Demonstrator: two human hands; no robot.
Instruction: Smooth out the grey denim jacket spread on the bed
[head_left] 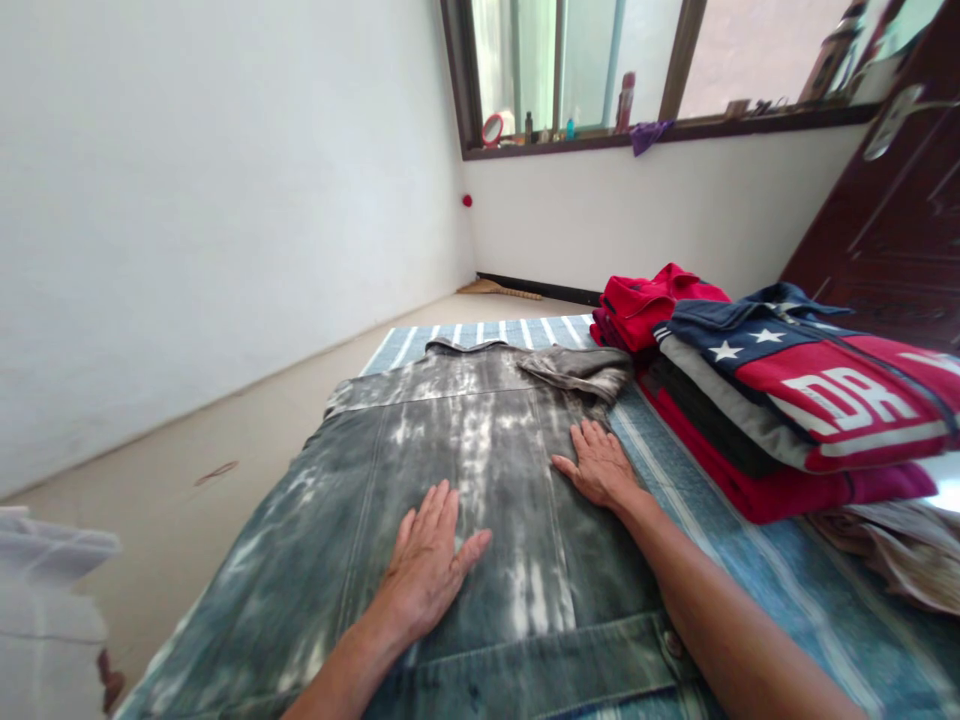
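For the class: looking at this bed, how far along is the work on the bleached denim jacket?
Done: a folded stack of red and navy garments sits alongside, and one sleeve lies turned in near the collar. In hand: the left hand and right hand press flat on the denim jacket. Left: the jacket's other side lies spread open on the striped blue bedsheet.

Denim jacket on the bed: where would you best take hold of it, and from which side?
Likely the thick bottom hem of the denim jacket, coming from the near side: the jacket lies flat and spread, and that stitched band is the part closest to the left hand and right hand.
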